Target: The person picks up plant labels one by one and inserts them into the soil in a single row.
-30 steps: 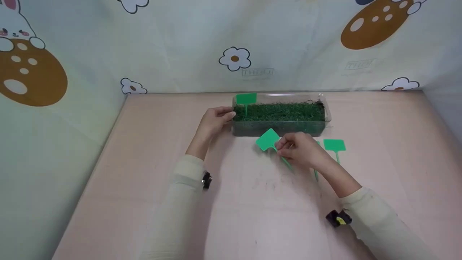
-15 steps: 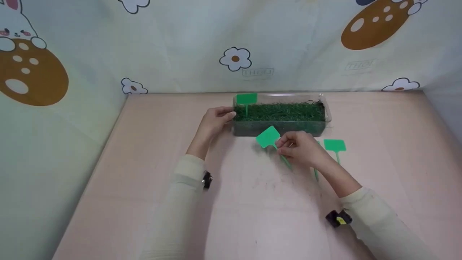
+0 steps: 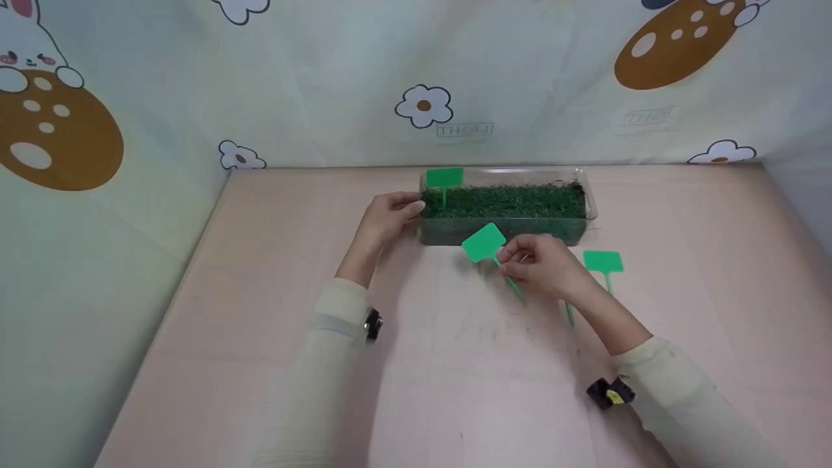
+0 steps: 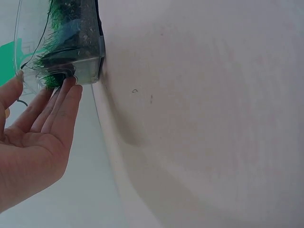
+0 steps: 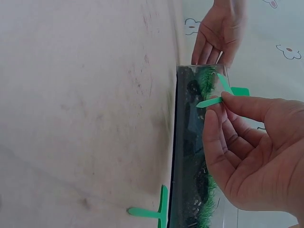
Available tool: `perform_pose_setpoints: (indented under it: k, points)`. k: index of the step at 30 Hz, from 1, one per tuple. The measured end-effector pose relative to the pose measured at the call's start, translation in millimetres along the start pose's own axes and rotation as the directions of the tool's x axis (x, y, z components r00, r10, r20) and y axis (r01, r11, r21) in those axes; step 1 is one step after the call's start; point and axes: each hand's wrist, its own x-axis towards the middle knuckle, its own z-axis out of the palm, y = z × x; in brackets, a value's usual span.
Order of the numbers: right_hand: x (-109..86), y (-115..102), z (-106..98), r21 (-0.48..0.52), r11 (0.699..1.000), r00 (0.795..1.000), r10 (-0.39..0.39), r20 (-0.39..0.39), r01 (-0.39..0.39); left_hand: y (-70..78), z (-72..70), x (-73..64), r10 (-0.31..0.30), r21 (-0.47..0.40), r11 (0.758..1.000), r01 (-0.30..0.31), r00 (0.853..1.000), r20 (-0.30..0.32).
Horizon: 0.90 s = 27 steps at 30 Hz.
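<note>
A clear plastic box of green artificial grass stands at the back of the table. My left hand is at its left end, fingers extended; in the left wrist view, the fingertips meet the end wall and the thumb is by the rim. My right hand pinches the stem of a green plant label in front of the box, its plate tilted up to the left. The stem's pointed end shows past the fingers in the right wrist view. Another plant label stands upright in the grass's left end.
On the table, right of the box's front, lies a green plant label. The stem of one more label shows from beneath my right wrist. A patterned cloth wall rises directly behind the table.
My right hand has risen slightly toward the box with the plant label, whose plate now overlaps the front wall more. The left hand stays at the box's end.
</note>
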Motion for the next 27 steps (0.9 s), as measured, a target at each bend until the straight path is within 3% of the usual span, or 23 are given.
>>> perform_pose_setpoints:
  k: [10, 27]
  points:
    - [0.8, -1.3, 0.4, 0.006, 1.0, 1.0, 0.0, -0.017, 0.0, 0.1, 0.0, 0.2, -0.003, 0.035, 0.999, 0.004, 1.0, -0.004]
    - [2.3, -3.4, 0.3, 0.032, 0.999, 0.999, -0.02, -0.036, 0.022, 0.2, 1.3, -1.0, -0.007, 0.017, 1.0, 0.007, 1.0, -0.015]
